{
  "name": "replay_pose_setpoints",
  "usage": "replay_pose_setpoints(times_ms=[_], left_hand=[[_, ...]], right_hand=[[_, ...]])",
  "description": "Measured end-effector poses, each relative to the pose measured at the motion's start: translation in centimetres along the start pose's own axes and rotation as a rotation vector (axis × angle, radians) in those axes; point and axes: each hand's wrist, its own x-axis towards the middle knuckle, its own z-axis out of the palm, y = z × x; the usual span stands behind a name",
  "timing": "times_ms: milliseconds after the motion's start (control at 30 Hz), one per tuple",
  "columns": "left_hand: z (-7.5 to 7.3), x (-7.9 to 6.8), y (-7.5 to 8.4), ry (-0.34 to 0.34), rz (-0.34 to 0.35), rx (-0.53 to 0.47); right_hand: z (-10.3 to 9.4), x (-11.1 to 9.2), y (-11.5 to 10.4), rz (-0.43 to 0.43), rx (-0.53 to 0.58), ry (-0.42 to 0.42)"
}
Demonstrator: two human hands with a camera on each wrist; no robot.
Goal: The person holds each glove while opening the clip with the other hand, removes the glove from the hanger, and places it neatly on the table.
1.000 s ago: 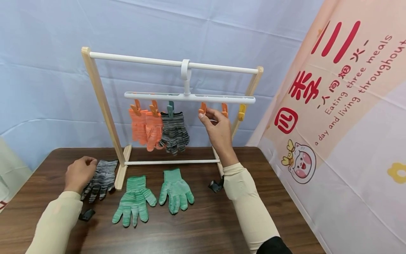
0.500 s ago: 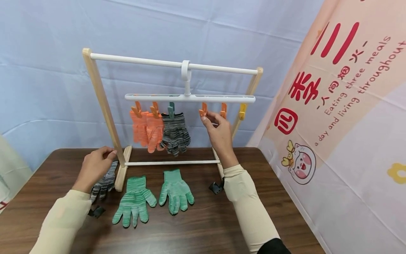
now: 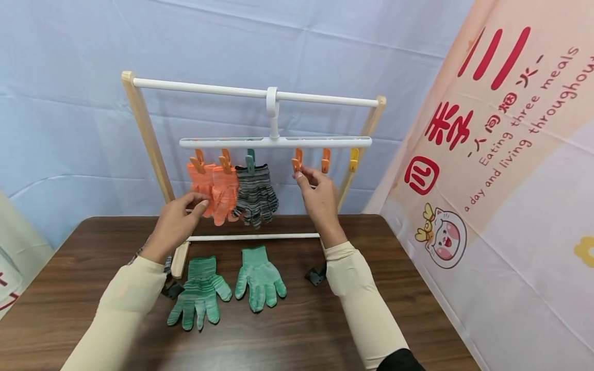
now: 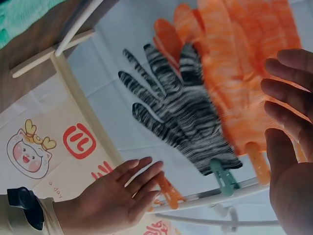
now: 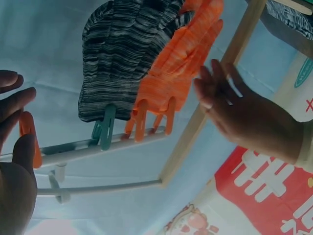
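Observation:
My right hand [image 3: 322, 206] is raised at the white hanger [image 3: 320, 142], thumb and fingertips pinching the lower end of an orange clothespin [image 3: 297, 160]. The left hand [image 3: 178, 221], fingers loosely bent and holding nothing, is in front of the hanging orange gloves [image 3: 225, 193]; whether it touches them cannot be told. Orange clothespins hold these gloves, and a teal clothespin [image 3: 250, 161] holds a black-and-grey glove [image 3: 256, 193] beside them. In the right wrist view the same grey glove [image 5: 117, 63] hangs between both hands.
Two green gloves [image 3: 200, 291] lie flat on the brown table [image 3: 287, 340]. Another grey glove [image 5: 298, 19] lies at the left, mostly behind my left forearm in the head view. A wooden rack [image 3: 147, 136] carries the hanger. An orange clothespin [image 3: 326, 160] and a yellow one [image 3: 354, 160] hang without gloves.
My left hand has moved from the grey glove on the table, up and to the right, to the hanging orange gloves. The right hand stays at the orange clothespin.

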Motion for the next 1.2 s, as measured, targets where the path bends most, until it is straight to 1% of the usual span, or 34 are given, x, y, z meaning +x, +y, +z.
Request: replay_pose_setpoints(times_ms=[133, 233, 333, 467, 600, 700, 833, 933, 1000, 1067, 1200], left_hand=[[0.5, 0.7, 1.2, 0.032, 0.048, -0.006], [0.7, 0.9, 2.0, 0.052, 0.078, -0.026], [1.0, 1.1, 2.5, 0.061, 0.09, -0.041], [1.4, 1.4, 3.1, 0.064, 0.099, -0.04], [1.7, 1.7, 3.6, 0.066, 0.108, -0.026], [1.8, 1.9, 4.0, 0.06, 0.114, -0.029], [2.1, 2.0, 4.3, 0.045, 0.108, -0.057], [2.4, 2.2, 4.5, 0.038, 0.101, -0.06], [2.6, 2.3, 4.7, 0.036, 0.104, -0.06], [2.6, 2.4, 4.8, 0.04, 0.107, -0.059], [2.7, 2.5, 5.0, 0.04, 0.112, -0.058]], right_hand=[[0.2, -0.1, 0.0, 0.04, -0.031, -0.013], [0.3, -0.2, 0.0, 0.083, -0.058, -0.046], [0.5, -0.4, -0.1, 0.13, -0.08, -0.091], [0.8, -0.4, -0.4, 0.16, -0.096, -0.138], [1.3, -0.4, -0.8, 0.143, -0.087, -0.158], [1.8, -0.4, -1.3, 0.109, -0.058, -0.177], [2.5, -0.4, -2.1, 0.057, -0.033, -0.239], [2.9, -0.4, -2.5, 0.025, -0.03, -0.298], [3.2, -0.3, -2.6, 0.005, -0.021, -0.322], [3.4, -0.3, -2.7, -0.004, -0.013, -0.331], [3.6, 0.0, -2.9, -0.006, -0.009, -0.309]])
